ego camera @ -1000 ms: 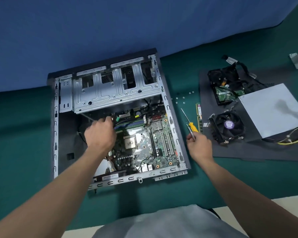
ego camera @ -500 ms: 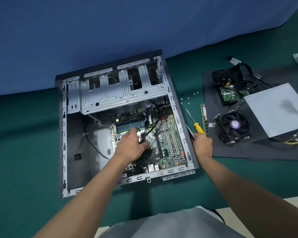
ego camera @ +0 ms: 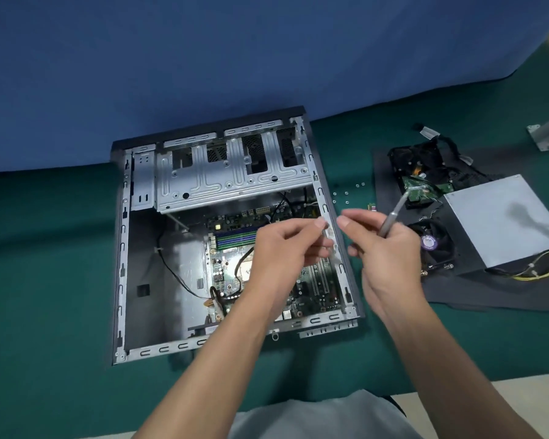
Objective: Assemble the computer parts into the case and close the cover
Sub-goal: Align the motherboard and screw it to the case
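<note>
Your left hand [ego camera: 282,251] hangs over the case [ego camera: 121,248] with curled fingers; I cannot tell if it pinches anything. Your right hand [ego camera: 390,258] grips a grey tool [ego camera: 396,210] beside the case's right edge. The board [ego camera: 222,264] is in, under your fingers. The fan [ego camera: 439,248], power box [ego camera: 501,223] and drive [ego camera: 415,182] wait outside. No cover is on.

A blue fabric backdrop [ego camera: 203,58] is hanging across the far side, its lower edge meeting the bench [ego camera: 45,280], which is wearing a dark green cloth. A black mat [ego camera: 488,293] is lying on the bench's right part. A grey metal bracket [ego camera: 542,137] is resting near the right edge. Pale floor [ego camera: 504,394] is showing along the near edge. Soft, even light is falling from above, casting faint shadows.
</note>
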Available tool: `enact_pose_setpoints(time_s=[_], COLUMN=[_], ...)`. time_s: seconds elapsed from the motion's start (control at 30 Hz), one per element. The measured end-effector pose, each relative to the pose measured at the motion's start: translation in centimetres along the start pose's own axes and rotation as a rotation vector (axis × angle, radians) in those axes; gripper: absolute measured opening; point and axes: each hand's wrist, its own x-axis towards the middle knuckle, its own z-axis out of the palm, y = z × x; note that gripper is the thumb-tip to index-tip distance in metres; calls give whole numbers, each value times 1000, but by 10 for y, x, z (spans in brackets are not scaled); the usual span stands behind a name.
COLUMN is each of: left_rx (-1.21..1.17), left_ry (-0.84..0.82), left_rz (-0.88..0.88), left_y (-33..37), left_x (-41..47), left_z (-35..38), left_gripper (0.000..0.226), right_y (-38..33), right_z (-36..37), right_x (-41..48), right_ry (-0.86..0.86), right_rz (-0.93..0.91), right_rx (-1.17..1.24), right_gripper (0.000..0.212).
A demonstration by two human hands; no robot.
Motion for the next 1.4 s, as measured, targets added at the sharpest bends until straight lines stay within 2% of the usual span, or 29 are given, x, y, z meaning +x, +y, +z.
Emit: enact_pose_setpoints(time_s=[0.07,0.3,0.4,0.53,0.63,0.73,0.83,0.93,1.1,1.27,1.4], left_rx=[-56,-233,-261,-288,-214,-138,-12,210,517,717,760], left_ry=[-3,86,133,276,316,303,275,210,106,146,146], left_rz=[4,-92,-90,-59,-32,-20,-29,-21,-48,-72,-107], left_y=[1,-8,-15,-23,-27,-32,-36,-37,-43,-63,-73], left_x=[-3,-6,-7,-6,-2,3,11,27,62,84,89], left_z=[-1,-28,-43,-61,-69,-67,-54,-36,-5,19,22], left_gripper=[10,6,12,13,15,14,10,11,19,47,33], right_y=[-2,17,25,32,32,31,28,25,36,56,60], right_z=[12,33,47,64,70,63,43,12,-43,-63,-63], right_x=[-10,-31,-39,-47,-48,-44,-35,-19,15,30,33], right_ry=[-52,-40,-57,-198,-303,-318,-233,-76,195,208,184], right_rz=[-33,-167,-243,-246,-180,-168,-180,-123,126,294,305], right_rx=[-32,-378,-488,-692,-675,-657,-605,-464,-271,-294,-317], right_gripper=[14,22,23,27,26,18,6,5,10,14,13])
